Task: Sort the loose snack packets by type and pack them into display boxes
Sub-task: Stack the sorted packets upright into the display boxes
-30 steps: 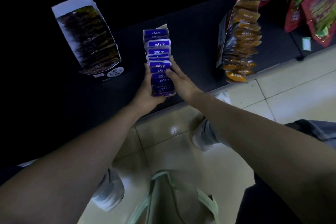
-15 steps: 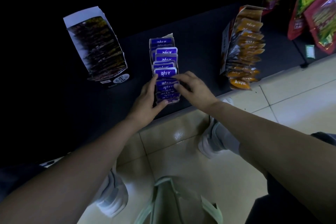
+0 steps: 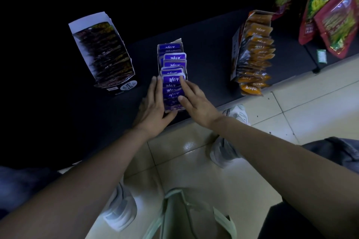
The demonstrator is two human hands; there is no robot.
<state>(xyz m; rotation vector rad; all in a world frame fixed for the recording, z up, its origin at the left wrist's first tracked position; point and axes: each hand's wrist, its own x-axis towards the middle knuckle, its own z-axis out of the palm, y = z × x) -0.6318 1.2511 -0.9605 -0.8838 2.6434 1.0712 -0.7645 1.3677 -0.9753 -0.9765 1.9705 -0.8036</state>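
A narrow display box of purple snack packets (image 3: 172, 68) stands in the middle of the dark shelf (image 3: 206, 48). My left hand (image 3: 153, 106) presses flat against the left side of the row's near end, thumb under the front. My right hand (image 3: 196, 101) lies against the right side, with its fingers on the front purple packets. Both hands clasp the row between them. A box of dark brown packets (image 3: 103, 54) stands to the left. A box of orange packets (image 3: 254, 52) stands to the right, its nearest packets spilling over the shelf's front edge.
Large red and green snack bags (image 3: 330, 7) hang at the upper right above a small green tag (image 3: 321, 56). Below the shelf is a tiled floor (image 3: 291, 106) with my white shoes (image 3: 225, 149) and a pale green bag (image 3: 186, 215).
My right hand has straightened from a curled grip over the front packets to fingers laid along the row's right side. My left hand stays on the left side. The view has shifted slightly.
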